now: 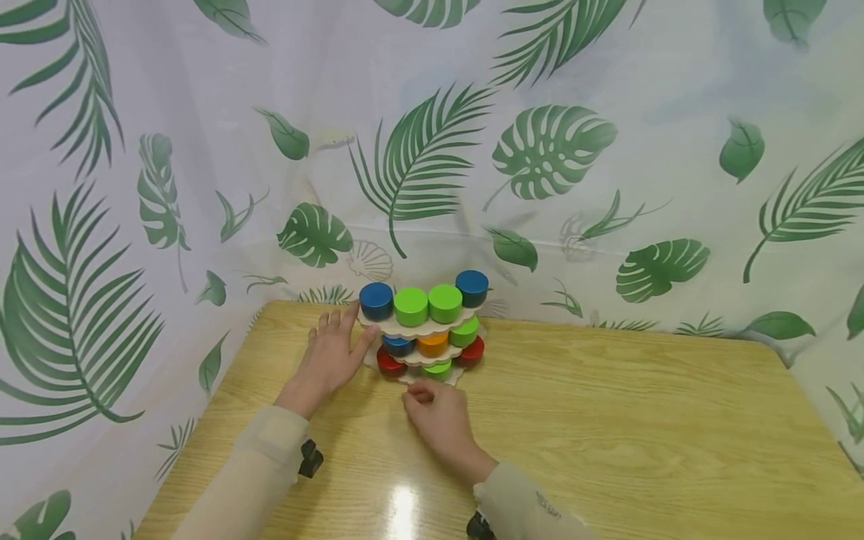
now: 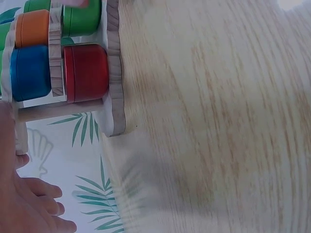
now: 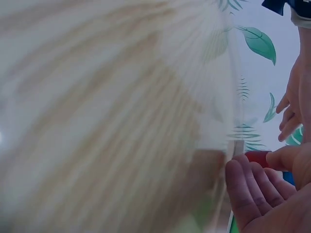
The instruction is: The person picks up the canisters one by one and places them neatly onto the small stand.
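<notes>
A three-tier wooden stand [image 1: 412, 328] with scalloped edges holds several shiny coloured cylinders. On its top tier are a blue cylinder [image 1: 376, 301] at the left, two green ones, and another blue one. An orange cylinder [image 1: 433, 344] is in the middle tier; a red cylinder [image 2: 86, 73] is in the bottom one. My left hand [image 1: 331, 360] rests with fingers spread against the stand's left side, thumb at the top tier's edge. My right hand [image 1: 442, 420], fingers loosely bent, is in front of the bottom tier, by a green cylinder [image 1: 437, 370]. Nothing shows in its grasp.
The stand is near the back edge of a wood-grain table [image 1: 607, 420]. Behind it hangs a white cloth [image 1: 432, 67] printed with green leaves. Light glares off the table in front. Each wrist carries a small black device [image 1: 310, 459].
</notes>
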Demonstrator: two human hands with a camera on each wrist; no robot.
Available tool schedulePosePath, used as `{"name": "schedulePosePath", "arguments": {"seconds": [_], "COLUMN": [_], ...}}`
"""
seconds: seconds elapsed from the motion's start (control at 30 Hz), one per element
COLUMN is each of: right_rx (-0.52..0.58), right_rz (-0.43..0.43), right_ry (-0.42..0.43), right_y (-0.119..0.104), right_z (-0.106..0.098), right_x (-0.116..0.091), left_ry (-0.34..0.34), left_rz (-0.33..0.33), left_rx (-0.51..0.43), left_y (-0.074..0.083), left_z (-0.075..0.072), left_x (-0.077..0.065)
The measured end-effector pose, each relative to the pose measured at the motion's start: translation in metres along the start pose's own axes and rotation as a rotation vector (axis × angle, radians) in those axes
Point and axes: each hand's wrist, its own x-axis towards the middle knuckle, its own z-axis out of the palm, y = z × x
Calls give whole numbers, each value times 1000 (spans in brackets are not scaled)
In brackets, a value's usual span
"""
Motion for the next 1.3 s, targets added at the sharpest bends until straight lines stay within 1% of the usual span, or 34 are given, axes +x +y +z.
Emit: {"name": "schedulePosePath", "arguments": {"seconds": [0.1, 0.2, 0.3, 0.43, 0.53, 0.57, 0.6, 0.7, 0.77, 0.83, 0.93, 1.03, 1.2, 1.3], "right_rx": [-54, -135, -219, -316, -398, -429, -458, -558, -618, -683, -772, -836, -860, -868], "right_rz": [-22, -79, -135, -197, -255, -259, -268, -279, -276, -290, -263, -214, -136, -115], "right_ry": [-23, -5, 43, 115, 165, 175, 176, 145, 108, 89, 80, 69, 48, 53], "right_y": [4, 11, 20, 27, 29, 28, 26, 20, 14, 10, 3, -4, -13, -17], "right_z": [-15, -35, -57, -90, -118, -128, -138, -167, -183, -196, -208, -214, -212, -210], "right_x": [-5, -7, -8, -3, 4, 7, 10, 18, 23, 27, 31, 33, 33, 32], "left_ry": [-1, -4, -11, -19, 2, 15, 25, 57, 72, 87, 100, 102, 104, 118], "left_rz": [3, 9, 22, 40, 51, 53, 50, 27, 9, 4, 27, 67, 115, 127], "left_rx": [8, 20, 25, 32, 56, 68, 83, 115, 135, 151, 187, 205, 211, 240], "left_y": [0, -2, -3, -2, -1, 0, 2, 7, 10, 13, 21, 37, 68, 83], "left_z": [0, -1, -2, -8, -15, -18, -22, -35, -43, -50, -59, -62, -57, -52], "left_x": [0, 1, 1, 0, -1, -1, -1, -3, -5, -7, -8, -8, -12, -15]}}
